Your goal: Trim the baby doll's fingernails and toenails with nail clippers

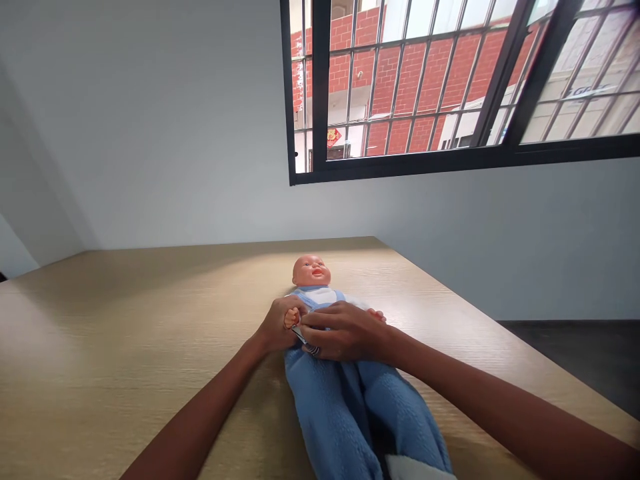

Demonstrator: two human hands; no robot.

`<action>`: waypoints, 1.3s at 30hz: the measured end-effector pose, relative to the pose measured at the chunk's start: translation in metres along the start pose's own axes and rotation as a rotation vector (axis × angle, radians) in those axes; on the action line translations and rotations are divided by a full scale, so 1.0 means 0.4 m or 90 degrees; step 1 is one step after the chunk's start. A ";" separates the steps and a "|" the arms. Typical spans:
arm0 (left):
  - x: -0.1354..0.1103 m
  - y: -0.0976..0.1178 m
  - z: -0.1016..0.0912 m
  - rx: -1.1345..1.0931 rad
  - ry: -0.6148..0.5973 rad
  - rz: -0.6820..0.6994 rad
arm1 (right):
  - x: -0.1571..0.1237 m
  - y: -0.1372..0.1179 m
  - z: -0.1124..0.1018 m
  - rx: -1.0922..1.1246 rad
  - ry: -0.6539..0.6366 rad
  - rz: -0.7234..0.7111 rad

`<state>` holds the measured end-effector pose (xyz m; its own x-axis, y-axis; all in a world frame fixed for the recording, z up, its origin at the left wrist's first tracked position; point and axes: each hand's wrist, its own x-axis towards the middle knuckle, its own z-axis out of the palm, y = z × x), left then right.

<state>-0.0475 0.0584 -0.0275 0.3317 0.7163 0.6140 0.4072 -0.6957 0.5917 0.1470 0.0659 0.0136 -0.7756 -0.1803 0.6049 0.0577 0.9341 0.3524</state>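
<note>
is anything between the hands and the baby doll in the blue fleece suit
Nothing visible: the left hand clasps a fist of the blue-suited plastic baby doll, and the right hand lies across its chest.

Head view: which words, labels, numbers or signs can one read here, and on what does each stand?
Nothing can be read.
Red hanging outside the window: yellow mark, too small to read.
Pale lettering behind the right panes: blurred, unreadable.
Doll, held by the left hand, and the small metal thing in the right hand: no text visible.
</note>
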 end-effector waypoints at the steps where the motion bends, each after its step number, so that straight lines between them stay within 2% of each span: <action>1: 0.000 0.000 0.000 0.001 -0.004 -0.006 | 0.000 0.000 -0.001 -0.008 -0.009 -0.003; 6: -0.001 0.000 0.001 -0.005 -0.012 -0.019 | 0.006 -0.004 -0.012 -0.034 -0.021 0.005; 12: -0.002 0.008 0.000 -0.017 0.004 -0.025 | 0.007 -0.002 -0.007 -0.012 0.009 -0.015; 19: -0.002 0.013 -0.004 -0.006 -0.012 -0.019 | 0.007 0.001 -0.005 0.031 0.002 0.010; 22: -0.003 0.020 -0.016 0.027 -0.059 -0.010 | -0.001 -0.001 -0.004 0.087 0.018 0.082; 26: -0.008 0.043 -0.041 0.140 -0.127 0.050 | -0.015 -0.006 0.003 0.200 0.050 0.265; 28: -0.010 0.054 -0.050 0.194 -0.147 0.081 | -0.019 -0.009 0.006 0.251 0.082 0.323; 32: -0.012 0.066 -0.052 0.208 -0.159 0.108 | -0.015 -0.007 0.010 0.319 0.129 0.356; 36: -0.016 0.062 -0.040 0.145 -0.117 0.085 | -0.007 0.000 0.014 0.332 0.119 0.408; 39: -0.017 0.056 -0.036 0.100 -0.134 0.054 | -0.004 0.004 0.018 0.352 0.099 0.423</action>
<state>-0.0529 0.0373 -0.0108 0.5329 0.6629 0.5259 0.4921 -0.7484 0.4448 0.1438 0.0700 0.0079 -0.5936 0.4512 0.6664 0.1229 0.8692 -0.4789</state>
